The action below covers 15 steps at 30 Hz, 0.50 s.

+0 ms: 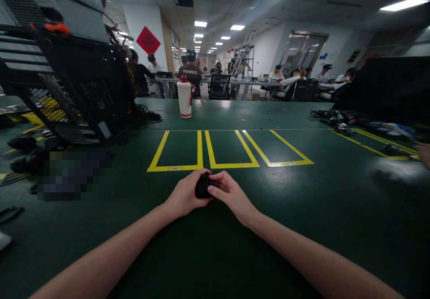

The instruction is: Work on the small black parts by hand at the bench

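Note:
Between my two hands is a small black rounded object (pixel 202 188), too dark to name its kind. My left hand (pixel 186 194) is wrapped round its left side, with the thumb below and the fingers over the top. Thumb and fingertips of my right hand (pixel 231 194) pinch its right edge. Both hands are over the dark green table (pixel 215 254), just in front of the yellow tape outlines (pixel 231 166). Part of the black object is hidden by my fingers.
A white tumbler with a red lid (pixel 185 97) stands beyond the tape. At left is an open black computer case (pixel 97 97). Cables and small parts (pixel 339 119) lie at right, near another person's hand (pixel 423 154). Several people sit at far tables.

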Motion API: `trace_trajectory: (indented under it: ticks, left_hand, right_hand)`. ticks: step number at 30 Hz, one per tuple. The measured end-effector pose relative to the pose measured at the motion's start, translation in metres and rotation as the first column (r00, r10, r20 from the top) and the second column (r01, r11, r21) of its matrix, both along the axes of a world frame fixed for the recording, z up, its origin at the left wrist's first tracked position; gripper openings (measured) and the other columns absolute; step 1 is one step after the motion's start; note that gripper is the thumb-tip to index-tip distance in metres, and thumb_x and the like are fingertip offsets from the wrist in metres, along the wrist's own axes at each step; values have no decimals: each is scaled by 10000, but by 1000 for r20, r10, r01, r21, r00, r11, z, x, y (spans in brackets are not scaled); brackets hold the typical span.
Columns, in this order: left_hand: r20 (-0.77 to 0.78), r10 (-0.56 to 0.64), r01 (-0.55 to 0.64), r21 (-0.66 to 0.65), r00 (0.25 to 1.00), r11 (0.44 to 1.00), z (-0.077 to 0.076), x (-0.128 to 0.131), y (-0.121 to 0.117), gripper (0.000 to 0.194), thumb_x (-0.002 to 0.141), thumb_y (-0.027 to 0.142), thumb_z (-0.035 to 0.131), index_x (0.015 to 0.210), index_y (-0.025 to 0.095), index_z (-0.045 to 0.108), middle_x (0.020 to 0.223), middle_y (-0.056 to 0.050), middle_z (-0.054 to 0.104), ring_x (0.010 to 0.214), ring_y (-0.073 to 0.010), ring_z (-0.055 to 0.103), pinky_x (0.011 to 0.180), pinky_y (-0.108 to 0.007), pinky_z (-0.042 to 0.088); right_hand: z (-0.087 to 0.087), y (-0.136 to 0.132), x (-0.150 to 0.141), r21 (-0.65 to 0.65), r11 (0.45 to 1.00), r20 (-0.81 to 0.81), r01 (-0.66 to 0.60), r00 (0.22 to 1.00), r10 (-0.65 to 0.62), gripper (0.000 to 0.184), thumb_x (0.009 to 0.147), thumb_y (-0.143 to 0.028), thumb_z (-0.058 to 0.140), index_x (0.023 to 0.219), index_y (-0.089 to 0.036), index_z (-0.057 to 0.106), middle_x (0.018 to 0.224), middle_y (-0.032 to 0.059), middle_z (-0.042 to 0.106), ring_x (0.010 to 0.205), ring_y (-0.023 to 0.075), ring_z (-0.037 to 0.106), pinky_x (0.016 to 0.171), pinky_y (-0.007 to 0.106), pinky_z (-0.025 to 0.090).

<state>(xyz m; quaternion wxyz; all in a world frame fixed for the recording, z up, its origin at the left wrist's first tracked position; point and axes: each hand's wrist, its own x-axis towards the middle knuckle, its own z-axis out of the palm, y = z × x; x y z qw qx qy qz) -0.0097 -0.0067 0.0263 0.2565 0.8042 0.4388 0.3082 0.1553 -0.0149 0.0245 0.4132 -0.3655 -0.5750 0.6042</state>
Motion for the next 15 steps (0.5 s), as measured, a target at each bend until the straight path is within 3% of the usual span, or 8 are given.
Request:
trace_trajectory:
  ticks: [6, 11, 15]
  left_hand:
    - [-29, -17, 15, -49, 999, 999, 11, 0, -3, 546, 658, 260, 625, 1143, 260, 373, 1128, -26, 496, 1041, -217, 481, 890, -399, 387]
    - [16, 8, -7, -39, 1000, 999, 5, 1, -1, 568, 636, 268, 647, 1135, 270, 377, 1114, -15, 504, 1029, -219, 485, 880, -391, 396]
    - [22, -13, 14, -59, 1000, 998, 8, 0, -2, 545, 648, 268, 638, 1128, 264, 380, 1104, -20, 503, 1014, -211, 490, 864, -371, 403]
  right_hand:
    - [-7, 11, -3, 43, 995, 90, 91, 991, -95, 247, 726, -315, 552, 943, -207, 506, 983, 17, 557, 950, 170, 527, 844, 340, 418]
    - [-6, 13, 0, 28, 999, 140, 35, 989, -38, 275, 737, -339, 533, 974, -200, 524, 988, 31, 574, 964, 190, 526, 864, 360, 402]
    - [2, 6, 2, 28, 1000, 80, -3, 997, 1, 226, 732, -267, 547, 946, -208, 504, 985, 21, 563, 982, 189, 522, 862, 358, 413]
